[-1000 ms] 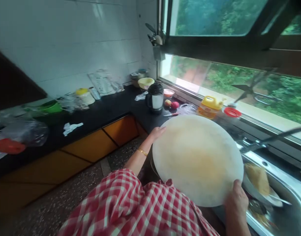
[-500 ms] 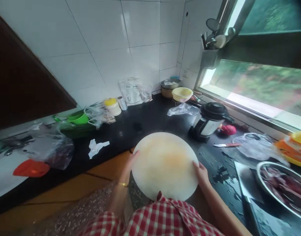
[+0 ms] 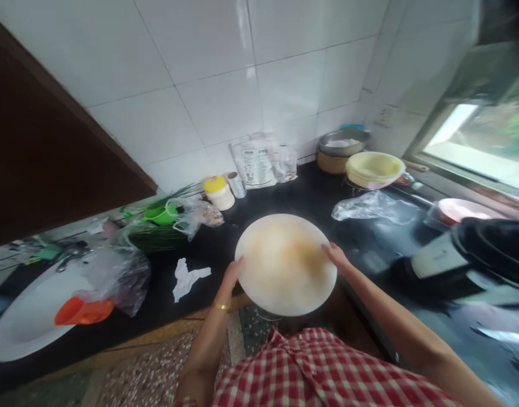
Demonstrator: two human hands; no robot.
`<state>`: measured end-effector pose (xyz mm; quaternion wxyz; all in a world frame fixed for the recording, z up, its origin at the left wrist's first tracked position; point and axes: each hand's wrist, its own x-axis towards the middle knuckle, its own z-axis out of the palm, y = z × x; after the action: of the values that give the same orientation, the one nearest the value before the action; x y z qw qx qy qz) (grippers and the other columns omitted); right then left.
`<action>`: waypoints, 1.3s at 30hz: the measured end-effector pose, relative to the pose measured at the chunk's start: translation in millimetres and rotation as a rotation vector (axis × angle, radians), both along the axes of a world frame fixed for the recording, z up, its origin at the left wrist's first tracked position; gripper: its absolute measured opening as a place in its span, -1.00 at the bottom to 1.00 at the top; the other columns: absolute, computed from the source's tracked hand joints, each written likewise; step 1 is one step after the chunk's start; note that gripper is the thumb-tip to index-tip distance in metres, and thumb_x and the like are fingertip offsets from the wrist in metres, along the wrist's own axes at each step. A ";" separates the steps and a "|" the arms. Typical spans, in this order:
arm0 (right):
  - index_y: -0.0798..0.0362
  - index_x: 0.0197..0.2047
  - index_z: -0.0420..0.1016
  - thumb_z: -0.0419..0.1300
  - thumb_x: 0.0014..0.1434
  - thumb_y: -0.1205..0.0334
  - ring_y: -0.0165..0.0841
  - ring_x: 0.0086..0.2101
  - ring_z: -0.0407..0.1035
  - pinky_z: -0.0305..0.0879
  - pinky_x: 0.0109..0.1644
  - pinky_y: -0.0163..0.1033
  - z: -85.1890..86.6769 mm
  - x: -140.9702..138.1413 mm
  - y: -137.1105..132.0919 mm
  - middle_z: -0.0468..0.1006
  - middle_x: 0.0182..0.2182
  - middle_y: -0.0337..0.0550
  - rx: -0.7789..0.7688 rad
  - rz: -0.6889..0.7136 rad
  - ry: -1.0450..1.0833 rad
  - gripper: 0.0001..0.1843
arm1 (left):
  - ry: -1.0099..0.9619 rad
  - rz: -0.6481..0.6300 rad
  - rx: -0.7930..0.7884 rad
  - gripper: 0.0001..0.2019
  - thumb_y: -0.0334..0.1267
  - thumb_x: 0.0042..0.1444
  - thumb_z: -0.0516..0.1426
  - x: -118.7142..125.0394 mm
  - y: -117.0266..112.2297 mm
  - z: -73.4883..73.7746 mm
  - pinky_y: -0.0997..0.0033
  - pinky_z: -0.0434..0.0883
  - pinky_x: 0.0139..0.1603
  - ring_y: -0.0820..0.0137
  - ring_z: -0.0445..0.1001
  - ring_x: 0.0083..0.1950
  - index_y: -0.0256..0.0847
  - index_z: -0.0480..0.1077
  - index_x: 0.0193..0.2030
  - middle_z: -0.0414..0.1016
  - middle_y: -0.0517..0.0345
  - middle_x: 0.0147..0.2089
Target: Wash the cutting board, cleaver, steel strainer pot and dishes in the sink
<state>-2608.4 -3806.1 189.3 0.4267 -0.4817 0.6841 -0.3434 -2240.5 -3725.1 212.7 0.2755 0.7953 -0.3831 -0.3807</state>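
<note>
A round board, smooth and white with blurry yellow-brown stains, sits between the 2 hands. The left hand has its grip closed on the left edge and the right hand on the right edge, each thumb on top, the other fingers hidden underneath. A shiny gold bangle circles the wrist behind the left grip. Left of that grip, a crumpled white tissue lies on the glossy black tabletop; beyond it stands a rounded jar with a yellow lid. Ahead of the right grip lies a wrinkled clear plastic bag, a round yellow bowl behind it.
</note>
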 end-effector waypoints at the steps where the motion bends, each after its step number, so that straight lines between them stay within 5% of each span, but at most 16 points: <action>1: 0.21 0.21 0.27 0.09 0.13 0.03 -0.10 0.04 0.36 0.30 0.06 -0.08 1.7 0.6 -20.2 0.45 0.05 0.16 0.007 0.022 0.007 -0.36 | -0.076 -0.018 0.047 -0.42 0.13 0.13 0.01 -1.4 -14.0 7.7 0.33 0.43 -0.29 0.11 0.55 -0.15 -0.47 0.51 -0.22 0.58 -0.21 -0.32; 7: 0.41 0.34 -0.03 0.04 0.21 0.02 -0.02 0.26 0.01 -0.04 0.30 -0.04 20.5 14.2 -130.1 0.08 0.28 0.33 0.004 0.107 0.083 -0.19 | -0.478 -0.300 0.141 -0.42 0.15 0.13 -0.03 4.6 -95.1 72.6 0.28 0.35 -0.03 0.08 0.47 0.04 -0.37 0.51 -0.12 0.57 -0.21 -0.13; 9: 0.38 0.36 -0.05 0.04 0.21 0.06 -0.06 0.26 0.03 -0.05 0.30 -0.06 22.4 24.1 -141.5 0.11 0.28 0.29 -0.006 0.088 0.079 -0.21 | -0.544 -0.342 0.114 -0.46 0.07 0.18 -0.06 7.1 -108.1 83.3 0.24 0.31 0.06 0.11 0.44 0.10 -0.31 0.44 0.05 0.52 -0.16 0.00; 12: 0.32 0.28 0.15 0.08 0.17 0.18 -0.10 0.21 0.12 0.01 0.28 -0.06 14.3 29.9 -116.5 0.25 0.21 0.22 -0.176 0.015 0.134 -0.34 | -0.675 -0.410 0.081 -0.48 -0.06 0.21 -0.07 3.1 -109.5 76.9 0.20 0.25 0.16 0.13 0.35 0.20 -0.30 0.30 0.21 0.37 -0.20 0.19; 15: 0.20 0.09 0.39 0.05 0.16 0.23 -0.13 0.06 0.30 0.18 0.18 -0.02 -3.9 19.9 -51.3 0.44 0.04 0.14 -0.415 -0.045 0.221 -0.55 | -0.942 -0.473 -0.070 -0.45 -0.14 0.17 0.00 -5.9 -104.3 53.4 0.10 0.17 0.24 0.02 0.13 0.33 -0.34 0.24 0.27 0.07 -0.33 0.36; 18: 0.11 -0.01 0.46 0.00 0.21 0.23 -0.21 -0.04 0.36 0.27 0.09 -0.06 -22.3 1.2 29.4 0.51 -0.07 0.05 -0.440 -0.080 0.290 -0.65 | -1.056 -0.559 -0.188 -0.45 -0.12 0.15 0.01 -15.3 -108.6 28.9 -0.08 0.14 0.23 -0.08 0.01 0.37 -0.32 0.25 0.25 -0.01 -0.37 0.38; 23: 0.11 -0.08 0.52 0.04 0.19 0.31 -0.27 -0.12 0.42 0.30 0.03 -0.17 -37.7 -35.7 167.8 0.56 -0.17 -0.01 -0.112 -0.458 0.376 -0.70 | -0.934 -0.766 -0.238 -0.38 0.04 0.09 -0.05 -33.9 -135.7 -6.1 -0.16 0.15 0.21 -0.09 0.01 0.38 -0.26 0.26 0.23 0.00 -0.35 0.37; 26: 0.08 -0.09 0.53 0.05 0.19 0.33 -0.31 -0.12 0.44 0.30 0.03 -0.23 -43.2 -47.4 259.5 0.58 -0.17 -0.07 0.076 -0.829 0.345 -0.71 | -0.866 -0.868 -0.311 -0.36 0.20 0.03 -0.11 -58.4 -148.3 -28.0 -0.20 0.09 0.24 -0.06 -0.01 0.39 0.09 0.16 0.26 -0.07 -0.02 0.42; 28: 0.07 -0.11 0.54 0.03 0.19 0.35 -0.32 -0.12 0.45 0.31 0.02 -0.24 -46.8 -42.1 319.5 0.59 -0.16 -0.09 0.153 -1.031 0.331 -0.70 | -0.833 -0.961 -0.375 -0.34 0.24 0.01 -0.12 -81.6 -146.2 -36.9 -0.17 0.07 0.28 -0.06 -0.04 0.40 0.15 0.14 0.25 -0.08 0.06 0.42; 35: 0.17 -0.08 0.52 0.00 0.20 0.35 -0.27 -0.09 0.43 0.27 0.05 -0.21 -64.3 -2.3 479.0 0.56 -0.11 0.02 0.272 -1.301 0.305 -0.67 | -0.792 -1.301 -0.697 -0.45 0.02 0.11 -0.03 -197.5 -71.5 -17.0 -0.18 0.25 0.14 -0.16 0.17 0.28 -0.30 0.39 0.12 0.15 -0.34 0.28; 39: 0.17 0.02 0.46 -0.04 0.23 0.32 -0.22 -0.03 0.35 0.20 0.11 -0.16 -68.8 -49.4 519.3 0.51 -0.04 0.05 0.253 -1.194 0.489 -0.63 | -0.771 -1.525 -0.818 -0.56 -0.13 0.16 0.02 -266.6 8.1 -14.5 -0.06 0.23 0.19 -0.04 0.17 0.29 -0.31 0.43 0.09 0.17 -0.32 0.28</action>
<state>-2657.8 -3286.7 120.5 0.0484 -0.0296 0.9462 -0.3185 -2507.1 -3717.0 198.2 0.0641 0.2432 -0.9678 -0.0052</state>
